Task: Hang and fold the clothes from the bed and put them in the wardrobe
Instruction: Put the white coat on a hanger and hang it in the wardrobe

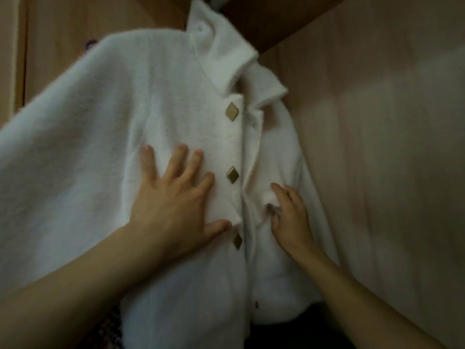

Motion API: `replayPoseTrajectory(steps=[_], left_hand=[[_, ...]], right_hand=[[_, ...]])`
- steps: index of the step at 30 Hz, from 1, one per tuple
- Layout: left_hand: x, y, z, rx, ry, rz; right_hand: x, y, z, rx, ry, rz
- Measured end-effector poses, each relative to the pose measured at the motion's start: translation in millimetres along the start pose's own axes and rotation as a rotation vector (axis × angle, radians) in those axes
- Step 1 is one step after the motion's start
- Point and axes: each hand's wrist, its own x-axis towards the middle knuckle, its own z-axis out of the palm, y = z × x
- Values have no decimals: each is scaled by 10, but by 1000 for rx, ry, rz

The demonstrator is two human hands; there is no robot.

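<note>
The left hand [173, 200] lies flat, fingers spread, pressing the white fleece jacket [88, 147] just beside its gold diamond buttons [232, 175]; the right hand [289, 217] pinches a fold of the opposite front panel; the jacket hangs inside the wooden wardrobe [377, 147].

The fluffy coat [105, 137] is white with gold diamond buttons [232, 174], against light brown wardrobe panels [377, 122].

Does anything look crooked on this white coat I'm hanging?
Yes: the white coat gapes at the front beside the middle button, where the right hand pinches bunched fabric. The left hand presses the other panel flat.
</note>
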Motion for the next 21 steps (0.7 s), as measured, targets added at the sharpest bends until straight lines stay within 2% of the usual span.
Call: replayPoseTrajectory(steps=[5,9,11,14,21], left_hand=[[-73,12,42,12,37,21],[-100,9,115,32,43,55],[-138,5,161,39,43,87],[-226,38,287,99,11,140],[-180,126,565,212,-66,107]], right_hand=[[-86,-258,153,110,32,-59],[-213,-302,340,131,-16,-97],[-265,-191,407,-22,-81,-96],[-366,-22,464,-165,-292,27],[-422,84,705,145,-404,65]])
